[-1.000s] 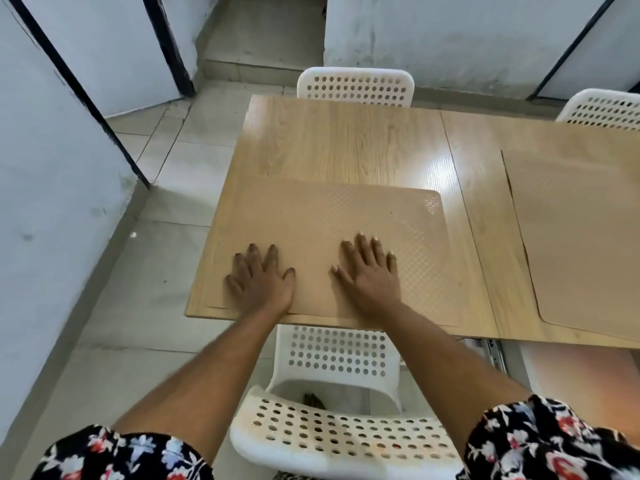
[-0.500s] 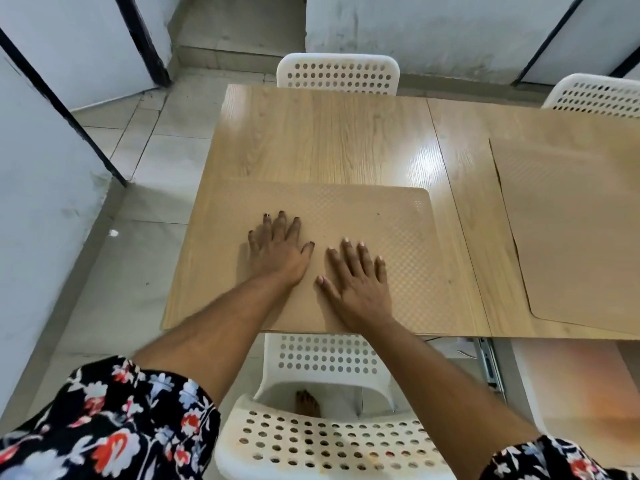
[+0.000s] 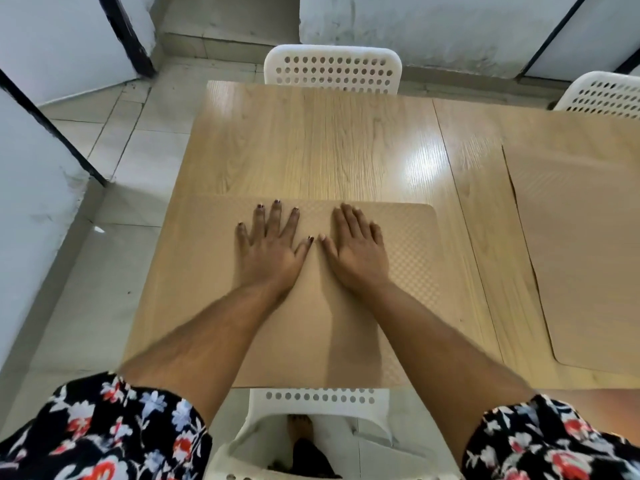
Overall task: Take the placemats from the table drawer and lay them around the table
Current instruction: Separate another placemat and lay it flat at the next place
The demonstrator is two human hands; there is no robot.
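Note:
A tan textured placemat [image 3: 405,271] lies flat on the near left part of the wooden table [image 3: 311,143]. My left hand [image 3: 270,247] rests palm down on the mat's middle, fingers spread. My right hand [image 3: 356,251] lies flat beside it, thumbs almost touching. Neither hand grips anything. A second tan placemat [image 3: 581,244] lies on the table to the right, partly cut off by the frame edge. The drawer is not visible.
A white perforated chair [image 3: 332,69] stands at the table's far side, another [image 3: 606,95] at the far right, and a third [image 3: 311,427] just below me at the near edge. Tiled floor and a wall lie to the left.
Both hands have slid forward along the mat, from its near edge toward its far edge, and come closer together. The view has moved up over the table.

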